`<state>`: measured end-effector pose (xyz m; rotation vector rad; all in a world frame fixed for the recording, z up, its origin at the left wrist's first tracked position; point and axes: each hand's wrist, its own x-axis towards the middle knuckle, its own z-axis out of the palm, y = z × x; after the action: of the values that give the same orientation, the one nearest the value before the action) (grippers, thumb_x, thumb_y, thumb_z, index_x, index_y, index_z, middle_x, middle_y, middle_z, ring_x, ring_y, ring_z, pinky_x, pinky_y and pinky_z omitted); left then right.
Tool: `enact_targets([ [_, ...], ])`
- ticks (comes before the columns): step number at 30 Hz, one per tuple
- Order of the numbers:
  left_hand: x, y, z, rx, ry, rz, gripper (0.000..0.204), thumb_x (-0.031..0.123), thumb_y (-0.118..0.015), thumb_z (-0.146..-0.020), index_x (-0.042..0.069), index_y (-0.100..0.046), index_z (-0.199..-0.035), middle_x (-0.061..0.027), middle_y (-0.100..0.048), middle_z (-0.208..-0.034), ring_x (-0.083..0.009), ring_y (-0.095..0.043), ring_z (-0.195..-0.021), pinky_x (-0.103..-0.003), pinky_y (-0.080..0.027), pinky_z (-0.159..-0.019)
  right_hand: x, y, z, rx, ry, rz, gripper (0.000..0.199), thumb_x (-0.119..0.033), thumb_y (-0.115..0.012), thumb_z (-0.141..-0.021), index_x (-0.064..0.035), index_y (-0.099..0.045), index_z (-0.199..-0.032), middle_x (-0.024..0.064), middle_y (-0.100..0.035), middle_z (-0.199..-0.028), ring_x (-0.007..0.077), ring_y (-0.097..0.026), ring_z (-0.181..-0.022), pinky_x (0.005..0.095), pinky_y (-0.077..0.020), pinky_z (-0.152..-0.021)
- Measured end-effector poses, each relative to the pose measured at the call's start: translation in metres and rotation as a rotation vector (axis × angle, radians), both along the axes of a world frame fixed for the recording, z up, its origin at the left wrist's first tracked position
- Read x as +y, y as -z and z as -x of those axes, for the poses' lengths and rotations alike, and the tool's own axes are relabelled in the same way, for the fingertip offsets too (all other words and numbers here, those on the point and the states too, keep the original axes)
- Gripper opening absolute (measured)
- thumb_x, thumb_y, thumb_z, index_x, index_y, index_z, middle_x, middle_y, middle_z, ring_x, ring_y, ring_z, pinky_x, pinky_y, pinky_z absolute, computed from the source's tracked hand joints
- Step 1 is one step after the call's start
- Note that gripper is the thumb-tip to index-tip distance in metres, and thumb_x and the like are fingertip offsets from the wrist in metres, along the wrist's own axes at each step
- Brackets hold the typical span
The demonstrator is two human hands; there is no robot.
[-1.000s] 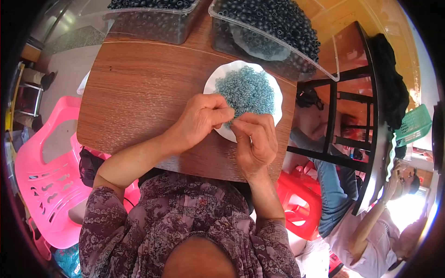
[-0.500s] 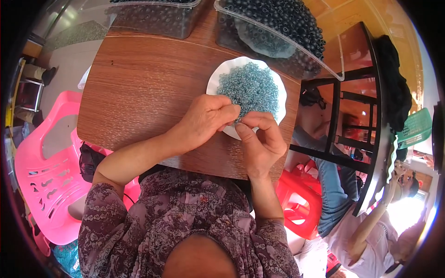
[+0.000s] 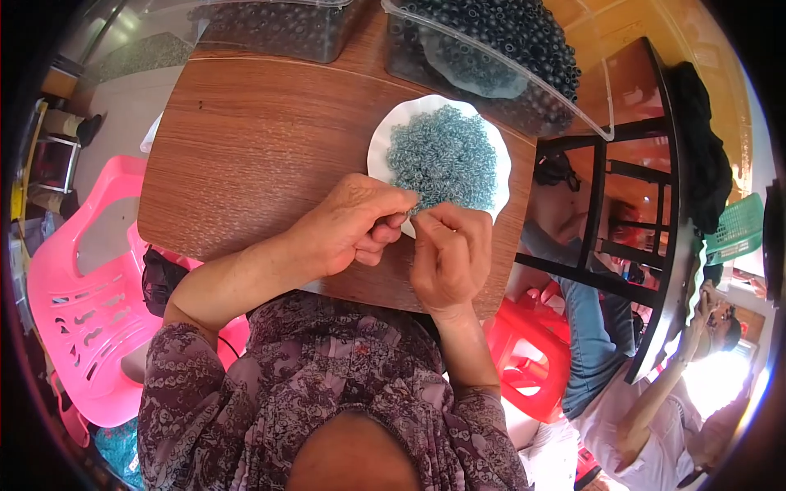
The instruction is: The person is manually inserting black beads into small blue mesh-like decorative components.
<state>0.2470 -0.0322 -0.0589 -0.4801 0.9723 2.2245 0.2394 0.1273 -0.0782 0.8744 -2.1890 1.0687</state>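
Note:
A white plate with a scalloped rim (image 3: 378,157) stands on the brown wooden table (image 3: 246,147). It holds a heap of tiny shiny teal pieces (image 3: 442,155), too small to name for sure. Over the plate's near edge my two hands meet, fingertips almost touching. My left hand (image 3: 360,222) is closed, thumb and forefinger pinched together and the other fingers curled. Beside it my right hand (image 3: 452,258) is also closed in a pinch, its back turned up. Whatever sits between the fingertips is hidden or too small to make out.
Two clear plastic tubs stand at the far edge, the left tub (image 3: 278,41) and right tub (image 3: 565,123), both with black ring-shaped parts (image 3: 508,37). A pink chair (image 3: 98,303) is at left, a red stool (image 3: 532,360) at right. Another person (image 3: 639,417) sits by a dark-framed table (image 3: 589,204).
My right hand has rolled over, its fingers now curled with the back upward. My left hand has turned slightly, and its lower fingers show more. The plate sits nearly as before.

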Motion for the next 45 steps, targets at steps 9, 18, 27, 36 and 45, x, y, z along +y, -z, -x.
enact_targets([
  [9,0.006,0.007,-0.007,0.214,-0.156,0.244,0.034,0.025,-0.056,-0.090,0.007,-0.049,-0.062,0.0026,-0.042,-0.055,-0.0039,-0.034,-0.047,-0.023,-0.024,-0.040,-0.009,0.004,-0.004,-0.112,-0.022,0.005,0.022,0.010,-0.067,-0.068,-0.0016,-0.059,-0.086,0.0090,-0.059,-0.085,0.0218,-0.054,-0.071,0.0295,-0.0435,-0.061],
  [18,0.007,0.019,-0.010,0.637,-0.250,0.737,0.026,0.018,-0.058,-0.090,-0.002,-0.057,-0.074,0.0014,-0.052,-0.063,-0.0037,-0.044,-0.061,-0.024,-0.039,-0.052,-0.006,-0.006,-0.013,-0.968,-0.107,0.568,0.016,0.008,-0.066,-0.076,0.0026,-0.060,-0.090,0.0066,-0.061,-0.088,0.0101,-0.056,-0.076,0.0217,-0.0458,-0.068],
  [27,-0.006,0.023,-0.015,0.906,-0.222,0.626,0.014,0.007,-0.058,-0.089,-0.001,-0.062,-0.099,-0.0022,-0.058,-0.089,-0.0074,-0.054,-0.076,-0.020,-0.045,-0.068,-0.005,-0.007,-0.009,-1.114,-0.143,0.782,0.013,0.004,-0.067,-0.078,0.0011,-0.061,-0.090,0.0043,-0.063,-0.085,0.0075,-0.056,-0.074,0.0198,-0.0459,-0.065],
  [36,-0.004,0.023,-0.020,0.621,-0.219,0.270,0.022,0.000,-0.060,-0.085,0.000,-0.058,-0.106,-0.0006,-0.058,-0.093,-0.0052,-0.054,-0.084,-0.019,-0.046,-0.075,-0.008,-0.007,-0.009,-1.095,-0.108,0.822,0.013,0.006,-0.067,-0.078,0.0015,-0.061,-0.089,0.0037,-0.063,-0.084,0.0080,-0.057,-0.074,0.0200,-0.0470,-0.067],
  [45,-0.004,0.023,-0.023,0.668,-0.306,0.337,0.016,0.001,-0.061,-0.084,0.000,-0.060,-0.100,-0.0001,-0.058,-0.089,-0.0058,-0.054,-0.083,-0.020,-0.045,-0.074,-0.011,-0.005,-0.013,-1.041,-0.139,0.738,0.016,0.006,-0.068,-0.077,-0.0009,-0.063,-0.090,0.0031,-0.062,-0.091,0.0073,-0.054,-0.078,0.0198,-0.0443,-0.070],
])
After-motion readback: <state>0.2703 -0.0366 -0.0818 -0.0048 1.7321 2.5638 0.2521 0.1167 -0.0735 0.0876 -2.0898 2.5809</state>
